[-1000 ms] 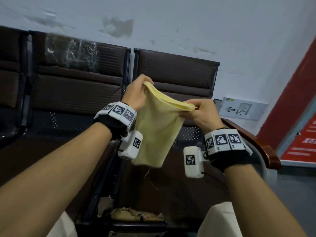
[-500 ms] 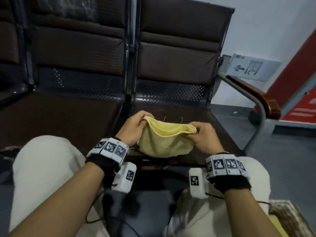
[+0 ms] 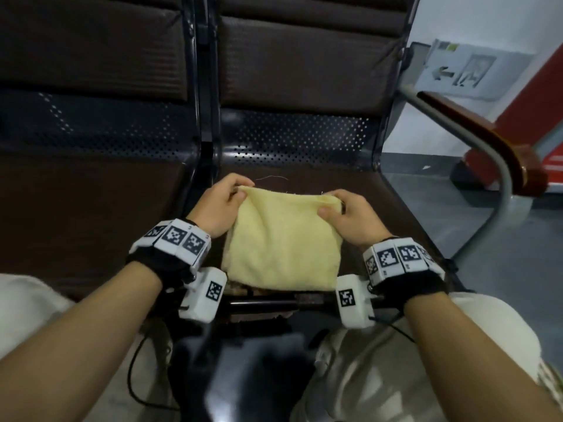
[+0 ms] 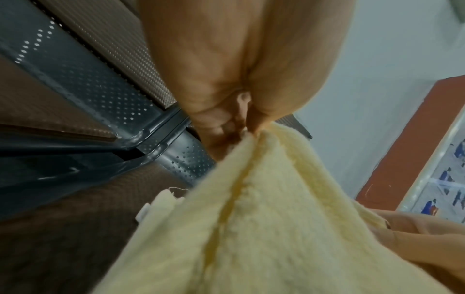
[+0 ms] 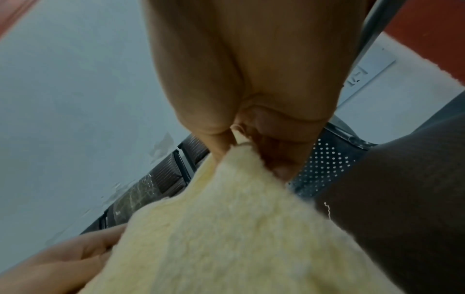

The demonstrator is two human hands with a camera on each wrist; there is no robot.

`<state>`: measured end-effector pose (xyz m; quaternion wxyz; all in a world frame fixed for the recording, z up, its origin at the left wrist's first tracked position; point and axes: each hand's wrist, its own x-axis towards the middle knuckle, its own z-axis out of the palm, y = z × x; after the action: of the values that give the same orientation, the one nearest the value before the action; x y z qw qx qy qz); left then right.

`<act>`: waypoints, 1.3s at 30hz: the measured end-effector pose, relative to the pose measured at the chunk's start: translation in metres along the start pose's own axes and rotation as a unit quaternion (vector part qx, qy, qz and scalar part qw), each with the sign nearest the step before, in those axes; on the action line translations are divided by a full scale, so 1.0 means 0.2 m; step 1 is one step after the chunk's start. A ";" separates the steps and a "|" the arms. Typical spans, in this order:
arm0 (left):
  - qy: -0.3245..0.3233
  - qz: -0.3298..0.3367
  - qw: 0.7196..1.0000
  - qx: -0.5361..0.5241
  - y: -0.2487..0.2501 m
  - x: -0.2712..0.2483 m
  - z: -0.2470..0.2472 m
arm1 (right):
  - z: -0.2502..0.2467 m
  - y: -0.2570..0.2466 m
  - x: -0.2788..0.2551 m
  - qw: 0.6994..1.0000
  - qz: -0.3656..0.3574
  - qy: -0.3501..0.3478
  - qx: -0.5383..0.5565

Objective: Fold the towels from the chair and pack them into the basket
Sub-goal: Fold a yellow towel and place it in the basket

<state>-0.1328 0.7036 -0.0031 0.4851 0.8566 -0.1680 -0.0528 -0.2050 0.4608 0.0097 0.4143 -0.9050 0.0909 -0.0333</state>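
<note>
On the front part of the brown chair seat (image 3: pixel 359 190), close to the person's knees, the yellow towel (image 3: pixel 283 242) now lies flat as a folded square. One second ago it hung in the air at chest height between both hands, so it has come down and the fold is almost done. I judge that only smoothing, or one more fold, remains before packing; the basket is not clearly in view. A little farther, at the towel's far edge, the left hand (image 3: pixel 221 205) pinches the far left corner between thumb and curled fingers, and the right hand (image 3: pixel 350 216) pinches the far right corner the same way. Behind them stands the chair's perforated metal back (image 3: pixel 298 138).
</note>
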 end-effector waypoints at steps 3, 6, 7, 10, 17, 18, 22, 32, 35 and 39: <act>0.003 -0.025 0.999 0.025 -0.05 0.16 0.03 | 0.03 0.02 0.15 0.999 0.034 -0.004 -0.026; 0.000 -0.072 0.995 0.065 -0.11 0.25 0.07 | 0.06 0.06 0.21 0.993 0.072 -0.035 -0.084; -0.008 -0.085 0.994 0.074 -0.13 0.25 0.09 | 0.07 0.07 0.19 0.990 0.067 -0.044 -0.114; -0.039 -0.119 0.990 0.073 -0.19 0.23 0.12 | 0.12 0.09 0.09 0.984 0.000 -0.065 -0.169; -0.053 0.047 0.989 0.130 -0.18 -0.01 0.15 | 0.18 0.13 -0.13 0.924 0.002 -0.291 -0.249; -0.096 0.075 0.982 0.146 -0.16 -0.06 0.16 | 0.18 0.13 -0.14 0.926 -0.006 -0.272 -0.261; -0.258 0.065 0.919 0.291 -0.11 -0.17 0.18 | 0.17 0.09 -0.17 0.929 -0.055 -0.195 -0.309; -0.168 0.090 0.917 0.351 0.01 -0.32 0.12 | 0.07 0.05 -0.33 0.949 -0.015 -0.190 -0.250; -0.167 0.048 0.949 0.262 0.01 -0.33 0.12 | 0.09 0.05 -0.36 0.937 -0.009 -0.215 -0.277; -0.173 0.022 0.961 0.214 0.00 -0.30 0.10 | 0.09 0.05 -0.27 0.950 -0.011 -0.172 -0.262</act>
<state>-0.1933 0.7072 -0.0171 0.2547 0.9144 -0.2751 -0.1525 -0.2575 0.4788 -0.0095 0.1716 -0.9746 0.0137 0.1430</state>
